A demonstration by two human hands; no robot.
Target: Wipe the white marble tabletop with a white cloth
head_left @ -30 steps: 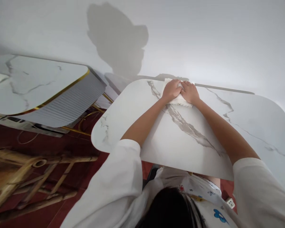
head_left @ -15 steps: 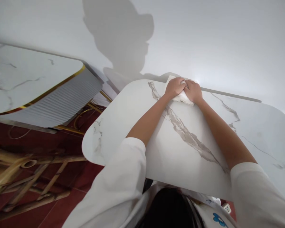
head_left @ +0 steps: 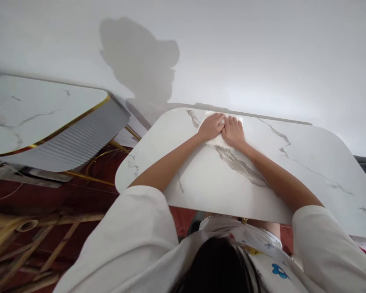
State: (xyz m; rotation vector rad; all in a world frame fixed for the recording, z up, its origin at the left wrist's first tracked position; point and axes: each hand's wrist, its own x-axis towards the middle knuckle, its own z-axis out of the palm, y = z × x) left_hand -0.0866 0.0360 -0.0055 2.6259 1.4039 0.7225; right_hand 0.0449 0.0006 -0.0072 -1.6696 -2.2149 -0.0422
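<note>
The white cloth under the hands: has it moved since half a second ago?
Yes: the cloth has shifted slightly inward from the tabletop's far edge, toward the near edge.

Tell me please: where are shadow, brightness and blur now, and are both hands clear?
Head view: a large head-shaped shadow falls on the wall; head view: the wall is brightest just beyond the table; head view: the bamboo frame at lower left looks smeared, while the left hand and right hand on the white cloth are fairly clear.
</note>
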